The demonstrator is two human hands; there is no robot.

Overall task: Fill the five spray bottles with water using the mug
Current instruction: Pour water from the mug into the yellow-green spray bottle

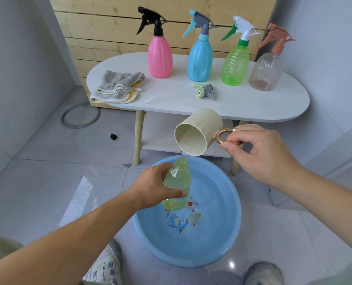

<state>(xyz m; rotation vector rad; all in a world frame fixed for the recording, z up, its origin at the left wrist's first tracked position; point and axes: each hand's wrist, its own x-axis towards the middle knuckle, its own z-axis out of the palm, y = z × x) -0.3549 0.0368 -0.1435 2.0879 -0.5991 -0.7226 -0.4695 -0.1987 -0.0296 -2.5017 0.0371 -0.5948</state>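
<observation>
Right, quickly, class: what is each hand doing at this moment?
Left hand: closed round the bottle.
Right hand: closed on the handle of the tipped mug.

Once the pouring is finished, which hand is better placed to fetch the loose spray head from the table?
Right, probably. The right hand only holds the mug by its handle and is nearer the spray head; the left hand grips the open bottle.
</observation>
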